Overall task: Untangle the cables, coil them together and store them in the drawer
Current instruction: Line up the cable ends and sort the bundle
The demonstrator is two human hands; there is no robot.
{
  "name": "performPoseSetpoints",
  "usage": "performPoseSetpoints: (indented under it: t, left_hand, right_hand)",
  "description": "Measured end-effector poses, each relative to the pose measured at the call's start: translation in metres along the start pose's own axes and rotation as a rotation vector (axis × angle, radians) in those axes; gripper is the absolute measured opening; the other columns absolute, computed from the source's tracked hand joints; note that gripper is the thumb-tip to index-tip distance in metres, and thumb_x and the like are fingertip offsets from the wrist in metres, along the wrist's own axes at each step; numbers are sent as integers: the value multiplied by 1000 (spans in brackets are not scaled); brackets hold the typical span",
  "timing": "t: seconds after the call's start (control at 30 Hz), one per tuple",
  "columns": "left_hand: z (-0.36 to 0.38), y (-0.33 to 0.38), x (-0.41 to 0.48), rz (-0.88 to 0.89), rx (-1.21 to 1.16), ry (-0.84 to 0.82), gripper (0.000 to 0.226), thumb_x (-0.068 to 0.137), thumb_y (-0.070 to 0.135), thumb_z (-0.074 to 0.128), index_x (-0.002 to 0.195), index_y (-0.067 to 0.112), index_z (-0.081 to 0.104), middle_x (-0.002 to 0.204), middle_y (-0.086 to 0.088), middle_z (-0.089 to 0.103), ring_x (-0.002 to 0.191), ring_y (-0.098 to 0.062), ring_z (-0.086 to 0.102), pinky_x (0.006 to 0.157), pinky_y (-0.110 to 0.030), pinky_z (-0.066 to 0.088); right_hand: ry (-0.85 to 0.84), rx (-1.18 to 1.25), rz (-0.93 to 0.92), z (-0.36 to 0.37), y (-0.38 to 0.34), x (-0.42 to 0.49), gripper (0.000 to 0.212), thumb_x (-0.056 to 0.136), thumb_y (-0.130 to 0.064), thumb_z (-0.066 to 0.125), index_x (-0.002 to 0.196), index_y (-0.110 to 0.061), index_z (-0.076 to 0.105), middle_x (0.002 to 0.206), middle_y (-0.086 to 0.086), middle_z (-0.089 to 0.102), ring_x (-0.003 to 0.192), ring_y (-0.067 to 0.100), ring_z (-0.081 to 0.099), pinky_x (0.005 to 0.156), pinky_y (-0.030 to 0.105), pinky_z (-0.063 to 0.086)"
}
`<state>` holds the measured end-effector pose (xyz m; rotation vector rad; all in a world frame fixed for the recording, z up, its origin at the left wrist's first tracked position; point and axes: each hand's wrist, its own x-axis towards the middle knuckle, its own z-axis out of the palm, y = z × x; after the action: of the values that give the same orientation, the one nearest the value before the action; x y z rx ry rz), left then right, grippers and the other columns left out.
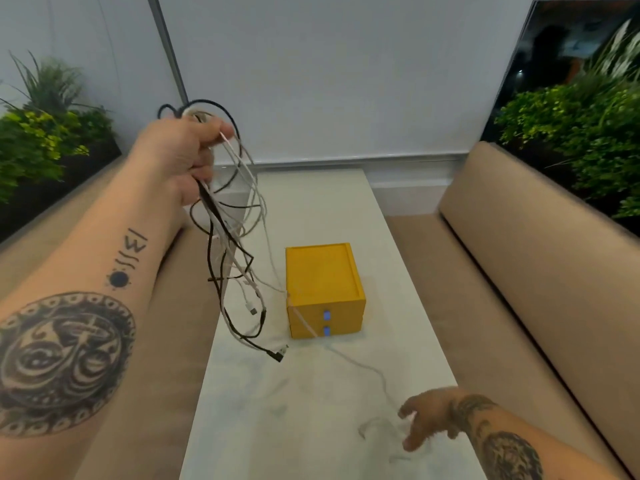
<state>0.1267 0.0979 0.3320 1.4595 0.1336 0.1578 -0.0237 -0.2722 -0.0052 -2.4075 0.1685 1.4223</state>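
Right hand (pixel 427 419) is blurry down at the near desk (pixel 311 410) edge, so can't tell if its fingers pinch the white cable (pixel 375 374) trailing there. Desk's pale white, with beige sofas (pixel 519 271) either side and plants (pixel 588 133) behind. Left hand (pixel 180 154) is up high, fingers curled round a black-and-white cable tangle (pixel 228 233) dangling beside the yellow drawer box (pixel 323 282).
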Motion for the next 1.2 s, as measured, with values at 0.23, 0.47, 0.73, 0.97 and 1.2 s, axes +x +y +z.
performPoseSetpoints:
  t: [0.23,0.47,0.73,0.97,1.2]
  left_hand:
    - [31,-20,-18,-7,205,-203,40,92,9,69,72,26,39,87,-9,78,43,-8,27,38,-19,20]
    - [44,-36,-24,-70,358,-260,30,92,30,72,74,23,48,90,-10,71,37,-7,23,38,-15,18]
    - [-42,-43,4,-361,21,75,51,100,61,43,65,26,31,44,9,27,31,-7,17,36,-14,9]
    - [-86,-54,17,-421,-142,163,56,99,64,39,60,26,30,44,9,24,31,-6,16,35,-16,10]
    - [-45,-68,10,-451,-166,88,52,102,58,39,61,25,36,45,11,27,33,-5,18,34,-15,10]
  right_hand:
    - [382,741,-794,-107,-160,-114,46,89,-64,57,122,-32,64,120,-14,71,116,7,64,99,41,45]
    - [423,1015,-908,-135,-246,-175,34,105,-44,45,95,-15,60,52,-9,46,46,13,44,62,33,47]
    - [460,1837,-649,-196,-122,-109,27,103,-18,39,77,-19,44,39,-9,25,30,6,20,34,12,15]
    - [685,2170,-521,-212,-49,-73,33,107,-22,29,83,-21,51,38,-10,35,31,7,22,36,16,17]
    - [562,2012,-673,-204,-100,-72,22,102,-10,41,94,-8,61,51,-9,51,38,3,32,37,15,27]
